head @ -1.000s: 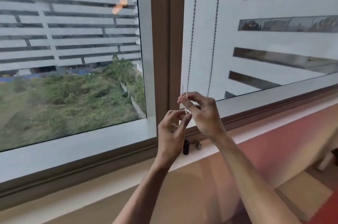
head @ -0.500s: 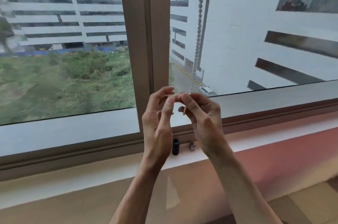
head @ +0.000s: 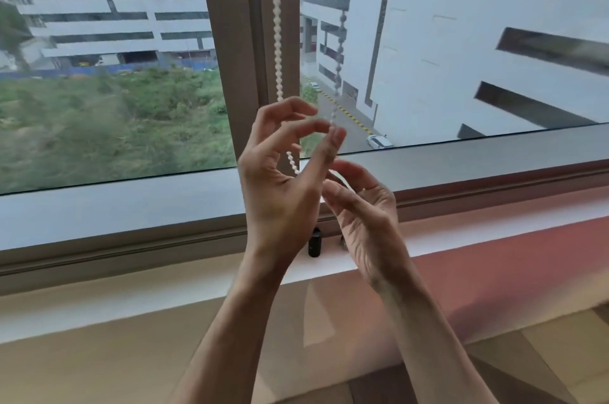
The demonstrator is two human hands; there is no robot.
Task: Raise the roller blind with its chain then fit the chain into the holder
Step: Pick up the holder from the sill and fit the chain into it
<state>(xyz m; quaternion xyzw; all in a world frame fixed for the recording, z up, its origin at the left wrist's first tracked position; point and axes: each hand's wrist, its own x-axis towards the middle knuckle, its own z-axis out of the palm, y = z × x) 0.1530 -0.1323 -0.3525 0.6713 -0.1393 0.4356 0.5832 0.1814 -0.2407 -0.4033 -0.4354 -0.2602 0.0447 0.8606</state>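
Left hand (head: 280, 192) raised before window frame (head: 244, 50), fingers loosely curled, thumb and fingertip pinching bead chain (head: 276, 24) at right strand's lower end. Chain's left strand passes behind fingers, loops across palm. Right hand (head: 365, 222) just below, fingers relaxed, half spread; whether touching chain, cannot tell. Small black holder (head: 314, 242) on white sill (head: 461, 232), beneath both hands.

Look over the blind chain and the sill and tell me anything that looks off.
Nothing looks damaged. The bead chain hangs loose in two strands, its lower part passing between the fingers of the left hand, not fitted into any holder. A small black object stands upright on the sill, behind the right hand.
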